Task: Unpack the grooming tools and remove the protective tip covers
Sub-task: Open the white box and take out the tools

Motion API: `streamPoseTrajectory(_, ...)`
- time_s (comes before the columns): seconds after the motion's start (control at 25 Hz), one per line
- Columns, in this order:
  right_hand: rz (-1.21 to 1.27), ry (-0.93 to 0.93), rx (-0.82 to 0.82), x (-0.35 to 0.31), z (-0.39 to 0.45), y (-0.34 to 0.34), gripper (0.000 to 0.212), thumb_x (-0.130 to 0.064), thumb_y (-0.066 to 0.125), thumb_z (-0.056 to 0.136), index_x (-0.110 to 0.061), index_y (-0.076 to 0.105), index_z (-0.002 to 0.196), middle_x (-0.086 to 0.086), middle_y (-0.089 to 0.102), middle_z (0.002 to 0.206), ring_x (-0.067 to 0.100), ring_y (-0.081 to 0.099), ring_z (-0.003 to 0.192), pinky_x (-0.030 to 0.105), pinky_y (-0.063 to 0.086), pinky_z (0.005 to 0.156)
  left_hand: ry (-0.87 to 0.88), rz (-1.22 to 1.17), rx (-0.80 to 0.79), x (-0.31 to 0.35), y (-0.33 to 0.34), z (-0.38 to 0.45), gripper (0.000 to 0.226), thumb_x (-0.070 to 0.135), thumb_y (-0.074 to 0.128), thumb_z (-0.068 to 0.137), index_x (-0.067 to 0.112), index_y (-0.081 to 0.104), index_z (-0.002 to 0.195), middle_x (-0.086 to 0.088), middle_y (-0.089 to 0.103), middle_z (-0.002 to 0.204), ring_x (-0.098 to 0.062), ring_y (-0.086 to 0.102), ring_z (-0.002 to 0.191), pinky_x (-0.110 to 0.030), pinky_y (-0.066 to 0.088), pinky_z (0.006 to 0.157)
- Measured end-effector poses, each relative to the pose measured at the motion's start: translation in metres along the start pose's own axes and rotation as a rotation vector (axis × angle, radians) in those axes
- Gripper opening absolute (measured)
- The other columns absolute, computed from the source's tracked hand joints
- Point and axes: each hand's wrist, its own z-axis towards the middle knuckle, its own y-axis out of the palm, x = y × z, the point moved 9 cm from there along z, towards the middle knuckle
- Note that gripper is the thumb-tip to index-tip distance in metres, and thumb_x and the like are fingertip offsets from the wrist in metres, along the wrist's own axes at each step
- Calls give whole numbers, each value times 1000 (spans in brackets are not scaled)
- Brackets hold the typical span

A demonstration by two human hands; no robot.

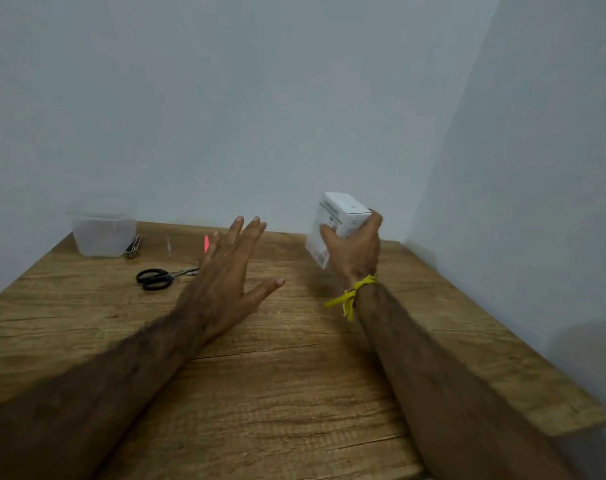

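My right hand grips a white cardboard box and holds it tilted above the far right of the wooden table. My left hand hovers over the table's middle with its fingers spread and straight, holding nothing. Black-handled scissors lie to the left of that hand. Farther back lie a metal nail clipper, a thin metal tool and a small pink-red piece, which my left fingers partly hide.
A clear plastic container stands at the back left next to the clipper. Grey walls close in the table at the back and on the right. A yellow thread is tied round my right wrist.
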Motion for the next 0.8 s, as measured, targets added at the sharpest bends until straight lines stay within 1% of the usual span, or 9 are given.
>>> streamPoseTrajectory(0.08,146,-42,-104,-23,-30,8,66,-37,82,67,-20,45,118,-3,69,108,15,68,97,36,59,80,-83,-75,26,1,-8,1,111,62,72,79,32,3,161,1,1,170,-19,-5,156,-57,7,125)
streamPoseTrajectory(0.16,306,-57,-214,-43,-56,14,63,-31,86,68,-20,47,116,-10,68,103,2,68,90,29,60,73,-168,-180,7,-1,-11,1,132,57,86,66,30,-3,161,1,1,170,-18,-1,156,-59,11,124)
streamPoseTrajectory(0.24,416,-70,-335,-62,-74,23,62,-27,88,69,-20,48,117,-9,67,105,1,67,94,30,61,74,-214,-311,45,-4,-17,0,143,54,92,57,25,-2,161,2,10,169,-16,12,155,-57,19,123)
streamPoseTrajectory(0.32,450,-115,-463,-79,-89,33,64,-24,88,70,-21,48,120,-5,65,111,7,66,103,36,61,78,-194,-417,138,-3,-29,2,136,51,94,54,26,11,159,4,35,160,-15,39,144,-50,41,114)
streamPoseTrajectory(0.4,451,-155,-554,-89,-98,37,62,-27,86,72,-22,48,120,-3,64,114,13,64,109,42,59,84,-142,-430,232,-1,-38,4,114,47,91,56,30,28,149,11,55,138,-6,55,124,-33,55,97)
streamPoseTrajectory(0.52,457,-198,-561,-99,-96,28,53,-41,76,79,-26,50,122,-7,63,118,8,61,110,33,57,86,-122,-256,291,-9,-39,6,96,33,89,60,30,34,139,12,57,125,0,55,108,2,39,84)
streamPoseTrajectory(0.6,394,-259,-519,-103,-85,16,43,-33,73,84,-25,56,123,-9,63,118,4,61,106,23,55,78,-124,-195,287,-16,-36,5,95,27,88,60,29,36,139,12,52,123,3,47,104,10,27,83)
streamPoseTrajectory(0.72,259,-307,-574,-100,-76,15,29,-18,73,85,-24,68,113,-9,68,111,6,66,94,28,58,69,-81,-139,236,-16,-31,6,94,23,86,61,29,36,141,11,47,125,-1,42,112,0,32,90)
streamPoseTrajectory(0.8,197,-295,-622,-96,-77,18,31,-20,75,83,-23,69,113,-11,69,109,7,67,91,30,60,71,-69,-98,177,-13,-31,8,93,22,82,62,30,34,142,10,48,127,-6,44,115,-22,42,98)
